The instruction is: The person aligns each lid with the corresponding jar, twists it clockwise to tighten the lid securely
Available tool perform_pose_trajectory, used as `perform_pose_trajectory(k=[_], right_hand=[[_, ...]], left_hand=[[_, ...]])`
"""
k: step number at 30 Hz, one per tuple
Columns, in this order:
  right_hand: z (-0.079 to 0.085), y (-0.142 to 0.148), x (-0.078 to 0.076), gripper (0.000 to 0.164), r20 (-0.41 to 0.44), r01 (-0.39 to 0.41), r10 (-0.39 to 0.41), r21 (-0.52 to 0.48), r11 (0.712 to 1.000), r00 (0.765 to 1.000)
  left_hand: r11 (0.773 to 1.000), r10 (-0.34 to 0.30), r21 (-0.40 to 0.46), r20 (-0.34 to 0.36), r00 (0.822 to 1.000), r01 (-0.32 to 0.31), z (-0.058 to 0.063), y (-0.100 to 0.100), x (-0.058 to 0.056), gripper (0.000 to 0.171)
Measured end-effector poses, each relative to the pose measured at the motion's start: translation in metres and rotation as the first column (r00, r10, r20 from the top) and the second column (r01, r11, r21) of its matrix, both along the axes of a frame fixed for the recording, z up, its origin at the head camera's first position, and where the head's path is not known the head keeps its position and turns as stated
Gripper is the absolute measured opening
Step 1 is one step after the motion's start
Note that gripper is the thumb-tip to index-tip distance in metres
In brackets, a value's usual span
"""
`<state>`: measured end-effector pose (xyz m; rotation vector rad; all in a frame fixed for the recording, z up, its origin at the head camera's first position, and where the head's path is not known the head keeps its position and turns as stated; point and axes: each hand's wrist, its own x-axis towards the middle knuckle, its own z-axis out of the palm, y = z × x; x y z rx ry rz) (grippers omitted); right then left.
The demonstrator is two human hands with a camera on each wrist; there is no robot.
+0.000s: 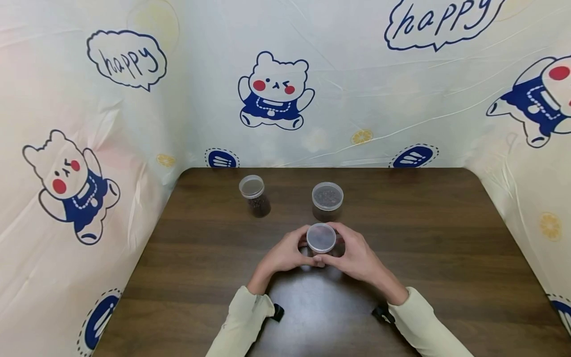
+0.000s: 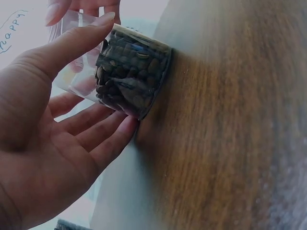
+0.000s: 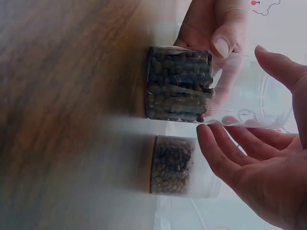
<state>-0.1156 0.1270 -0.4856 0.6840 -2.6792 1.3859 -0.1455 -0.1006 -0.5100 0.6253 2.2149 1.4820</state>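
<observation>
A clear plastic jar with a translucent lid stands on the table between both hands. Dark brown beans or seeds fill roughly its lower half, as the left wrist view shows. My left hand holds the jar from the left, its thumb across the near side and fingers curved around behind. From the right, my right hand holds the same jar, thumb near the upper part and fingertips against the wall. The two thumbs meet or nearly meet in front of it.
Behind the held jar is a wider lidded jar with dark contents. A taller, narrower lidded jar stands farther left. The brown wooden table is bordered by a printed cloth at the back and sides.
</observation>
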Motion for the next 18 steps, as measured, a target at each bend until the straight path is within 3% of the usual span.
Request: perform_pose_trajectory(k=[9,18], right_hand=[[0.006,0.008,0.001,0.072,0.027,-0.006,0.007,-0.034,0.999,1.0],[0.02,0.023,-0.007,0.07,-0.019,0.028,-0.029,-0.021,0.999,0.999]], left_hand=[[1.0,0.01,-0.011,-0.033,0.999,-0.011,0.002,0.005,0.0,0.065],[0.998,0.065,0.024,-0.106,0.992,-0.063,0.008,0.02,-0.008,0.065]])
